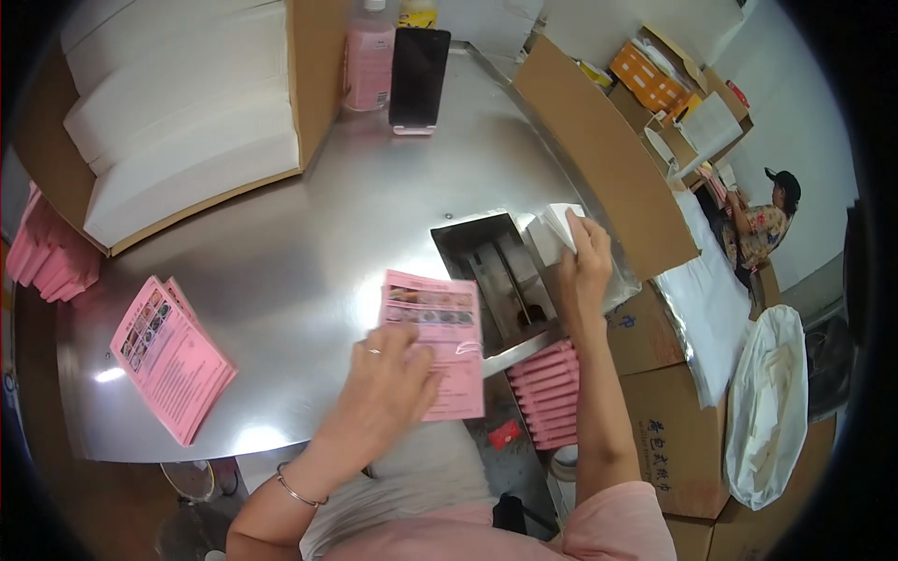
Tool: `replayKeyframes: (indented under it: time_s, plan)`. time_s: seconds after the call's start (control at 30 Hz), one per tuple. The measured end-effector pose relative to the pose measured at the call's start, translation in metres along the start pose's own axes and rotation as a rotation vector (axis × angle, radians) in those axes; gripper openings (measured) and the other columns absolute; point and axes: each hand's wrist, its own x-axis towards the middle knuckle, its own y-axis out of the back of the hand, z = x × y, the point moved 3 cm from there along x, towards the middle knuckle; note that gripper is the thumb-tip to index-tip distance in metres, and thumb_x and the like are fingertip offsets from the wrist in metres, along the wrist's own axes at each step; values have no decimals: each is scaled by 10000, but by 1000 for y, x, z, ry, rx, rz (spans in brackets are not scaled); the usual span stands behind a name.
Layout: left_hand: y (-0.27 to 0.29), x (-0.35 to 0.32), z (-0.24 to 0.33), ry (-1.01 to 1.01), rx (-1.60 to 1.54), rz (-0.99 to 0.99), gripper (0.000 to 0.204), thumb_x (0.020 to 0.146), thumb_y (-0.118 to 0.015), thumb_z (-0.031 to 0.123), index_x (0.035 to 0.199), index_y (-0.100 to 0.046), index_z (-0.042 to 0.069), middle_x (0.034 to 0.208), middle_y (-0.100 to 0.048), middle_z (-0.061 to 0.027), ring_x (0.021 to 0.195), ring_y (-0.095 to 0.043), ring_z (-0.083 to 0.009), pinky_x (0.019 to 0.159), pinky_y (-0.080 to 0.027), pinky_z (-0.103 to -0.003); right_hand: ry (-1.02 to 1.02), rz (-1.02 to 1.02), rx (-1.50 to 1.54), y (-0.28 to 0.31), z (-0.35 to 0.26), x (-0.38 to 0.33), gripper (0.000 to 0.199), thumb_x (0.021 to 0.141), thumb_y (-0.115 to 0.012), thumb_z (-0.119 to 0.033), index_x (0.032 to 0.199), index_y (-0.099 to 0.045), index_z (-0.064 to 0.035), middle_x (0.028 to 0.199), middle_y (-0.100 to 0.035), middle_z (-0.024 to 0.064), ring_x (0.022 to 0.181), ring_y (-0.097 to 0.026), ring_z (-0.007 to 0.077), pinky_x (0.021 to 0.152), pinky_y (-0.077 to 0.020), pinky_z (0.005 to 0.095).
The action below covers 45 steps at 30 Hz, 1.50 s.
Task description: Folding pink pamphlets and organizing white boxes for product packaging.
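My left hand, with a ring and a bracelet, is curled over a flat pink printed packet near the table's front edge. Small food pictures run across the packet's upper part. My right hand pinches a small stack of white folded tissues beside a rectangular opening in the steel table. Inside that opening are a dark rod and metal walls. A pile of similar pink packets lies on the table to the left.
An open carton of white tissue stacks stands back left, with pink bundles beside it. A phone leans on a stand near a pink bottle. Pink packs fill a space below the opening. Another person sits far right, beyond cartons.
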Motion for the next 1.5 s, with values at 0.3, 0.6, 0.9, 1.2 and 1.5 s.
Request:
replayKeyframes:
  time_s: [0.3, 0.6, 0.9, 1.2, 1.5]
  plan:
    - [7, -2, -7, 146, 161, 75, 799, 614, -839, 321, 1333, -573, 95, 1528, -361, -264, 1366, -367, -478, 985, -336, -589, 471, -545, 44, -15, -154, -43, 296, 749, -661, -93, 1033, -675, -10, 893, -609, 137, 908, -621, 348, 1146, -269, 650]
    - [14, -15, -14, 221, 408, 65, 556, 732, -749, 446, 1180, -661, 128, 1384, -511, -194, 1249, -444, -448, 896, -341, -509, 228, -110, -166, 4, -79, -7, 242, 860, -647, -104, 1057, -649, 36, 930, -627, 158, 923, -604, 353, 860, -462, 492]
    - [18, 1, -10, 114, 394, 98, 500, 779, -755, 418, 1131, -656, 78, 1253, -556, -202, 1044, -507, -374, 816, -390, -494, -71, -195, -210, -12, 14, -5, 177, 877, -653, -111, 1020, -708, -24, 895, -605, 131, 900, -583, 326, 776, -469, 463]
    - [10, -5, -10, 196, 0, -39, 599, 707, -756, 187, 1259, -576, 41, 1098, -529, -204, 928, -551, -355, 748, -475, -470, 467, -340, 232, 19, -113, -53, 326, 860, -596, -37, 1178, -654, 13, 1131, -661, 206, 1170, -612, 396, 1046, -447, 578]
    - [19, 4, 4, 157, 70, -8, 724, 773, -727, 96, 1453, -481, 65, 973, -535, -142, 874, -545, -287, 753, -427, -384, 273, -469, 142, -61, -123, -39, 202, 848, -648, -186, 973, -647, -27, 898, -602, 159, 952, -629, 350, 1017, -331, 741]
